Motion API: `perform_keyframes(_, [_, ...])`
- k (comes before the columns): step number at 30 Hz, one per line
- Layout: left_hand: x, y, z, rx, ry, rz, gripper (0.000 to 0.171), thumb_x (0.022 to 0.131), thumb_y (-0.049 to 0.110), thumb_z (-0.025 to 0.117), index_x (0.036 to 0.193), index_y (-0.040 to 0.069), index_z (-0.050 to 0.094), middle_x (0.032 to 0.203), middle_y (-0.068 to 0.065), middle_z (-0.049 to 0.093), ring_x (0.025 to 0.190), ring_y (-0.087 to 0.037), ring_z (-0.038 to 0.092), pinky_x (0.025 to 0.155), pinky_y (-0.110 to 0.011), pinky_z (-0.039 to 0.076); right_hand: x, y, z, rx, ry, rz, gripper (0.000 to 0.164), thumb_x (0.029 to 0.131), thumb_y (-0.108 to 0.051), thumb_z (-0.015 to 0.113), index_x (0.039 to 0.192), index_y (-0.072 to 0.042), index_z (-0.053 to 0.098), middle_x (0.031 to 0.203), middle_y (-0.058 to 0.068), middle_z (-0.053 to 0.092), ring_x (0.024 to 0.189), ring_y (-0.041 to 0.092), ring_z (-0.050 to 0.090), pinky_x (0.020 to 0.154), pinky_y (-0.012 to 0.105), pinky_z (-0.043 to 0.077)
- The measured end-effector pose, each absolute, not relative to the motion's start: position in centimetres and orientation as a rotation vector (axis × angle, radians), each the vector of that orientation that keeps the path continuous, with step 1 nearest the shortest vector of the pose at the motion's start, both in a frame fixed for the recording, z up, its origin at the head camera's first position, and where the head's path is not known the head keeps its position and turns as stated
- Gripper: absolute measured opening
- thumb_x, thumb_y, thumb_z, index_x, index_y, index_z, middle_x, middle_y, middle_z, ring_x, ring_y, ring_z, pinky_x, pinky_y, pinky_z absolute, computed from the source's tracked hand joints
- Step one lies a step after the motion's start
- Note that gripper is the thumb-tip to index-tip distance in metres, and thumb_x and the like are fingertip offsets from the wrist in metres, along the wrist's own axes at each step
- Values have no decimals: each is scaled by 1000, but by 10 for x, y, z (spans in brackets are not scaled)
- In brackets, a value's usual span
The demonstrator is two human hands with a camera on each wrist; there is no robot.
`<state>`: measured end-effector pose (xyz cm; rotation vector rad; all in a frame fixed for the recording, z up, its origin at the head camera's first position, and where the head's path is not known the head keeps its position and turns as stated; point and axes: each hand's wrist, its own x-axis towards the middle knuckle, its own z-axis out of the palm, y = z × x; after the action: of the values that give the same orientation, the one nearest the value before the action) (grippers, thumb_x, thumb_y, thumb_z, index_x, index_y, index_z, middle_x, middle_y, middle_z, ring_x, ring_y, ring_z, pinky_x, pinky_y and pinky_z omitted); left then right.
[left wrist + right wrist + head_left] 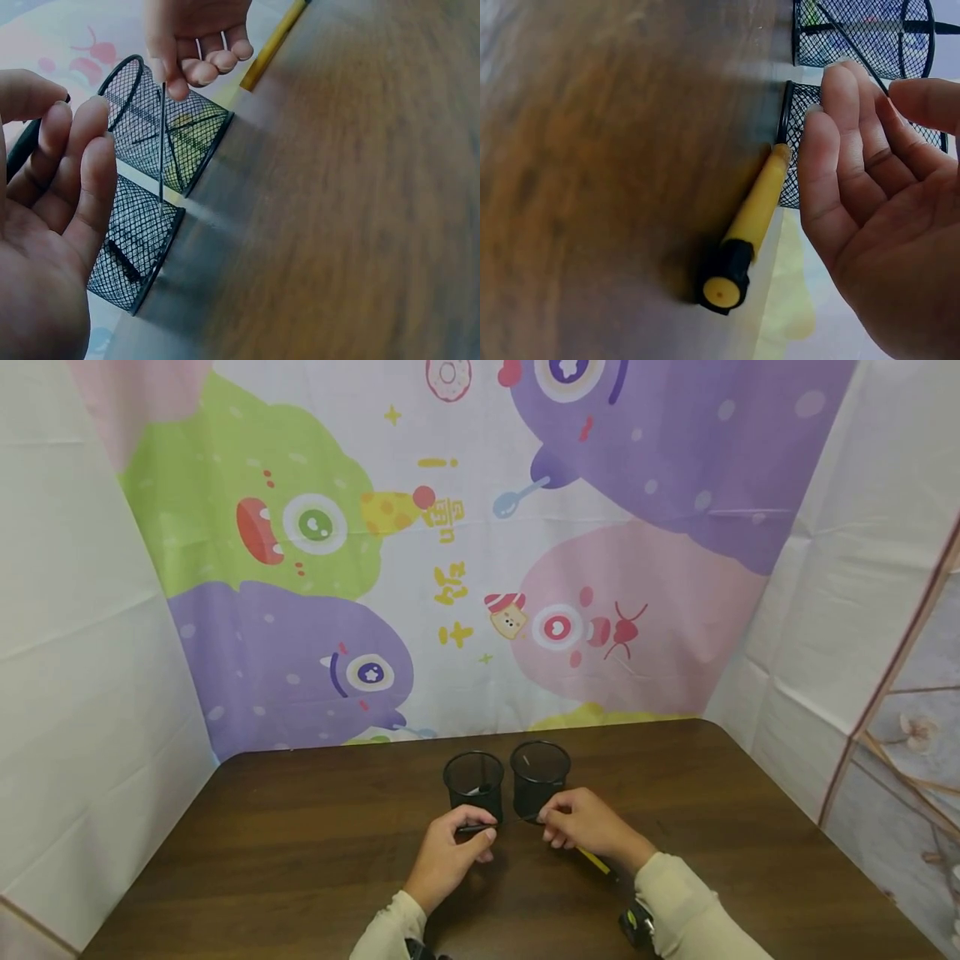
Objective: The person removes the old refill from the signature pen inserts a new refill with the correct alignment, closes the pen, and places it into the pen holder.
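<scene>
My left hand (442,860) pinches a black pen-like stick (27,142) between thumb and fingers; part of the stick is hidden by the fingers. Across from it, my right hand (588,825) pinches the end of a thin dark rod (161,142), whose free end points toward the left hand. The two hands are apart, just in front of two black mesh pen cups. Behind the left hand stands the left cup (465,797), with a small dark item inside. The right cup (527,789) is behind the right hand.
A yellow stick with a black end (757,210) lies on the brown wooden table (300,860), below the right hand. A printed cartoon cloth (450,685) hangs behind the table, and pale cloth walls (90,693) stand at both sides.
</scene>
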<state>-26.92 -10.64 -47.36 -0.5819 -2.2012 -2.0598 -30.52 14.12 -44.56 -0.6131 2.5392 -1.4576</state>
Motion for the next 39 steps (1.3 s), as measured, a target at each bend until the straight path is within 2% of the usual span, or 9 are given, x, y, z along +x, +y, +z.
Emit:
perform_keyframes(8, [-269,-107,-472,-589,-2220,-2046,19,93,9,72,108,-1,70,98,-13,68,70,-22,70,68,-33,60,-306,141,-447,-617,2554,-1396,16,97,-11,62,94,3,70,73,6,69,64,20,67,57,33,56])
perform_keyframes(17, [-271,-106,-476,-582,-2222,-2059,19,93,8,71,109,-2,70,96,-13,69,70,-21,70,67,-33,60,-307,138,-446,-581,2573,-1342,14,98,-8,61,94,2,69,72,6,68,62,18,66,55,30,54])
perform_keyframes(26, [-271,-106,-477,-594,-2222,-2065,20,93,9,71,110,-2,70,98,-13,69,71,-25,71,67,-34,60,-307,139,-447,-611,2587,-1319,13,97,-8,62,97,1,70,63,3,59,54,12,57,52,30,53])
perform_keyframes(39, [-270,-107,-476,-591,-2223,-2066,19,93,9,72,109,0,71,95,-13,69,70,-25,71,67,-34,60,-310,145,-442,-611,2591,-1406,15,98,-9,63,97,5,70,68,5,63,61,16,62,55,30,56])
